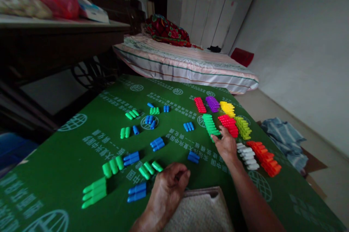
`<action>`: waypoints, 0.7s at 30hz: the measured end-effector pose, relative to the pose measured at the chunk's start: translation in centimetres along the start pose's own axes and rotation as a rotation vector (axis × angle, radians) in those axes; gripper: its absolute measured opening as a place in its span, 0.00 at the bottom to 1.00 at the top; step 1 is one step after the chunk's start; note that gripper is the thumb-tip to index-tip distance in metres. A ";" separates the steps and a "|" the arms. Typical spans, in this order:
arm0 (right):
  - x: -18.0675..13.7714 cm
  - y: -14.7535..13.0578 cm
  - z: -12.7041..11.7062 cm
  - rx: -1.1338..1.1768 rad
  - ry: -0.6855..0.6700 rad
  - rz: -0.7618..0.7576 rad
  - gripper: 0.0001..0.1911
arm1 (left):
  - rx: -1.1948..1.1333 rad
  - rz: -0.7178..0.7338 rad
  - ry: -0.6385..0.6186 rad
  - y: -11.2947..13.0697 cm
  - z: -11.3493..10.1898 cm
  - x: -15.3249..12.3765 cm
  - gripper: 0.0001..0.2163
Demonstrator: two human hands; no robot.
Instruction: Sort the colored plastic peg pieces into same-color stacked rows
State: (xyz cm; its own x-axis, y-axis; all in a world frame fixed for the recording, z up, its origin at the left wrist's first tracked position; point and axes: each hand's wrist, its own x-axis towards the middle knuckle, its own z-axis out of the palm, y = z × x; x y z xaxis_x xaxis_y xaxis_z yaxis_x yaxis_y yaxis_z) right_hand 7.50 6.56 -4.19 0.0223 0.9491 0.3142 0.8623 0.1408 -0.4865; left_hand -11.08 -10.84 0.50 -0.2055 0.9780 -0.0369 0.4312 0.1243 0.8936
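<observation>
My right hand [225, 146] reaches to the near end of a row of green bullet-shaped plastic pieces [209, 123]. Its thumb and fingertips close around the endmost green piece. My left hand [171, 183] is held low over the front of the board, fingers curled in; whatever they hold, if anything, is hidden. Just left of it lie loose green pieces [146, 170] and a pair of blue pieces [137, 192]. More small groups of green pieces [94, 192] and blue pieces [157, 144] are scattered across the left and middle of the board.
Rows of red [228, 125], purple [212, 104], yellow [227, 108], lime [243, 128], white [248, 156] and orange pieces [264, 158] surround my right hand. The green board [103, 141] has white printing. Behind it stands a bed [185, 59]; a cloth [283, 139] lies at right.
</observation>
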 end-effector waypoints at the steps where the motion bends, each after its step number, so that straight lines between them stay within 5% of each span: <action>1: 0.0 0.0 0.0 0.003 0.003 -0.003 0.27 | -0.001 0.002 -0.001 0.0 0.0 0.0 0.12; 21: -0.3 0.2 0.6 0.032 0.024 -0.020 0.28 | 0.032 -0.008 -0.012 -0.2 0.0 -0.1 0.12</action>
State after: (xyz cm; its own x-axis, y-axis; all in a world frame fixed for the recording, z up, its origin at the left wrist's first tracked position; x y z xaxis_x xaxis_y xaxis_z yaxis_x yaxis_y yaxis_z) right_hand 7.34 6.51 -4.84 0.0176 0.9390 0.3436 0.8459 0.1692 -0.5058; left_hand -11.14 -10.99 0.32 -0.1980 0.9790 -0.0493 0.4579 0.1368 0.8784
